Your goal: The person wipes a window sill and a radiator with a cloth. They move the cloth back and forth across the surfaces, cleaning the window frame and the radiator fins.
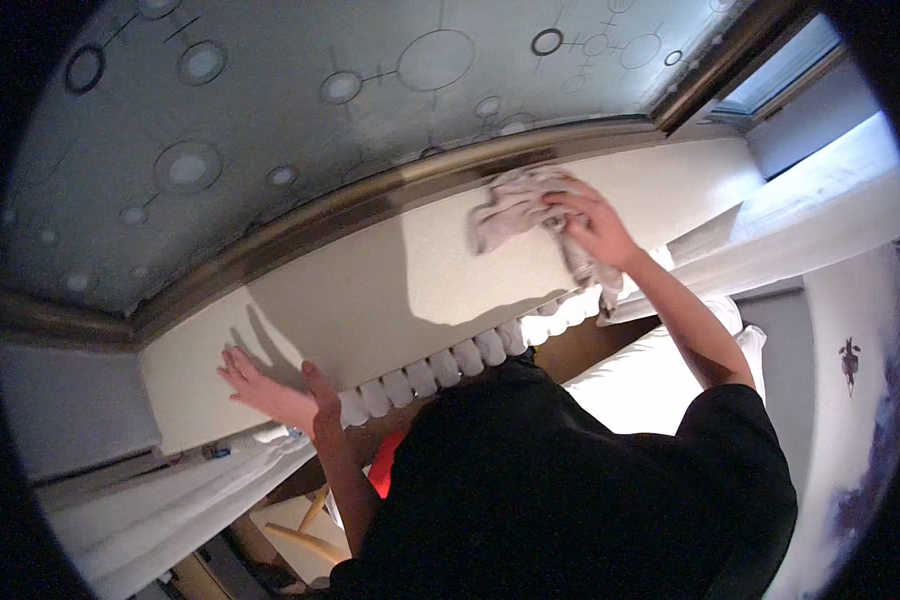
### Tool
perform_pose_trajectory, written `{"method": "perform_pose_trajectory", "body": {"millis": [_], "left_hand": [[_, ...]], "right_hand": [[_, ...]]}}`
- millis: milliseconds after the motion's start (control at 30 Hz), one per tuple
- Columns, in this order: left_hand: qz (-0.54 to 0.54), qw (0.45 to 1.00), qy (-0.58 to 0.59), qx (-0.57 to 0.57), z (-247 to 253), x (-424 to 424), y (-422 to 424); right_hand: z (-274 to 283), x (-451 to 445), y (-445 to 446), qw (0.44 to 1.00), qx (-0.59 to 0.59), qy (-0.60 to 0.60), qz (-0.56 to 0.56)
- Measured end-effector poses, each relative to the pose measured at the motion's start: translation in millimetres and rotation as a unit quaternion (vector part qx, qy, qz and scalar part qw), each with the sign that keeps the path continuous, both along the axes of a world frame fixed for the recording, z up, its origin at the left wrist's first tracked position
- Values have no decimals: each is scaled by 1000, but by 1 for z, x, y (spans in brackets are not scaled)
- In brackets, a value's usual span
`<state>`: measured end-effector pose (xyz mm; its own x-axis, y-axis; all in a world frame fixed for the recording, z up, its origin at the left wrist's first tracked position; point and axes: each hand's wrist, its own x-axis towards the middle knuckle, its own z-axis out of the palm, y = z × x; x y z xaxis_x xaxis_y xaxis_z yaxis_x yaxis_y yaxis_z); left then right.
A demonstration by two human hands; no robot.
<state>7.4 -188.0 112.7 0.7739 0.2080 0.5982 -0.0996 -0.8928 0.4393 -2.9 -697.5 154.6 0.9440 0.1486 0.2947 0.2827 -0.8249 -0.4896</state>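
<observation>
My right hand grips a crumpled, pale pinkish cloth over the right half of a cream windowsill. One end of the cloth reaches towards the window frame, while another hangs down below my wrist past the sill's front edge. Some blur shows on the cloth. My left hand is at the sill's left part, empty, with fingers spread and thumb apart. Its shadow falls on the sill; whether the palm touches the surface I cannot tell.
Behind the sill stands a window pane with a circle pattern, in a brown frame. A white ribbed radiator runs below the front edge. White curtains hang at left and right. White bedding lies at the right.
</observation>
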Motion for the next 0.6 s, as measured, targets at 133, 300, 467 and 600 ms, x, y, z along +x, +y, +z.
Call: {"method": "perform_pose_trajectory", "body": {"millis": [133,300,467,600], "left_hand": [[43,998,41,-13,1,-1,0],[28,999,19,-12,-6,2,-1],[35,999,30,3,-2,1,0],[32,999,35,13,-2,0,-1]], "right_hand": [[-34,-20,-142,976,73,-9,-203],[-51,17,-228,908,14,-61,-415],[-40,34,-198,891,3,-80,-446],[-43,32,-207,880,-41,-73,-467]]}}
